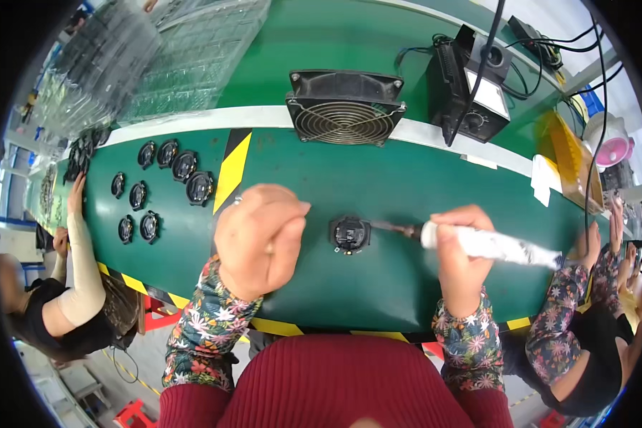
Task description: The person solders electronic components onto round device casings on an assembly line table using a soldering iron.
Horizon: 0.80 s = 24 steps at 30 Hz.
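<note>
On the green bench mat before me lies a round black watch case [351, 234], its inner parts facing up. My right hand [461, 246] grips a soldering iron [488, 245] by its thick, white-wrapped handle. The iron's thin tip points left and reaches close to the case's right edge; blur hides whether they touch. Left of the case, my left hand [260, 239] is closed like a fist above the mat. Whatever its curled fingers hold, if anything, is hidden.
Several black watch cases [184, 165] lie at the left, beyond a yellow-black tape stripe [232, 171]. A fan [346, 107] stands at the back, a black control box with a knob [471, 93] right of it. A yellow bin [567, 160] stands far right. People work at both sides.
</note>
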{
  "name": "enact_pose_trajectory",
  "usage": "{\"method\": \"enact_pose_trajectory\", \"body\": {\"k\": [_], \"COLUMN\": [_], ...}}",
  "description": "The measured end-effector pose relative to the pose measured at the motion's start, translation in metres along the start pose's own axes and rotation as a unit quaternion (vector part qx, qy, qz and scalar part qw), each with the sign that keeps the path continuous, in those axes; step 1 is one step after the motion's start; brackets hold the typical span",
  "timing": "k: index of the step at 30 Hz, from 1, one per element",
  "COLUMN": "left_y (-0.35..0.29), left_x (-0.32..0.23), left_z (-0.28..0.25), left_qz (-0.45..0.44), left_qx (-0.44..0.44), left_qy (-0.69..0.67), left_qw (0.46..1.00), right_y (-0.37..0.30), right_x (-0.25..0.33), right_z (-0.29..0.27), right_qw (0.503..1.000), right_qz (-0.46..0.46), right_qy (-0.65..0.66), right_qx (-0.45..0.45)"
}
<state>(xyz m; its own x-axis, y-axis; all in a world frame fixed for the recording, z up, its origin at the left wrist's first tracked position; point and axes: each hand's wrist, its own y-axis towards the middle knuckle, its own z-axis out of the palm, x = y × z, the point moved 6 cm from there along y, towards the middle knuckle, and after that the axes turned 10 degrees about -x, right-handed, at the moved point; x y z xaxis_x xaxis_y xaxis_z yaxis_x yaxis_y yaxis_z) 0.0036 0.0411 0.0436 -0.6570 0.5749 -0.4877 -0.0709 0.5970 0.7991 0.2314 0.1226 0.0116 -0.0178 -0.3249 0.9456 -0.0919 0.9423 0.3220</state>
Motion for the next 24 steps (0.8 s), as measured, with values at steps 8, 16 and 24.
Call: {"method": "enact_pose_trajectory", "body": {"k": [8,16,24], "left_y": [-0.039,-0.026,0.011], "left_x": [-0.01,-0.054,0.008], "left_z": [0.047,0.144,0.229], "left_qz": [-0.006,0.022,-0.505], "left_qx": [0.307,0.295,0.29], "left_qy": [0.169,0.055,-0.247], "left_qw": [0.937,0.954,0.774], "right_y": [0.022,0.023,0.003], "right_x": [-0.027,0.002,0.041], "right_z": [-0.022,-0.039,-0.063], "right_qw": [0.893,0.924,0.956], "right_qz": [0.266,0.125,-0.122], "right_qy": [0.345,0.327,0.176], "right_qx": [-0.115,-0.155,-0.202]}}
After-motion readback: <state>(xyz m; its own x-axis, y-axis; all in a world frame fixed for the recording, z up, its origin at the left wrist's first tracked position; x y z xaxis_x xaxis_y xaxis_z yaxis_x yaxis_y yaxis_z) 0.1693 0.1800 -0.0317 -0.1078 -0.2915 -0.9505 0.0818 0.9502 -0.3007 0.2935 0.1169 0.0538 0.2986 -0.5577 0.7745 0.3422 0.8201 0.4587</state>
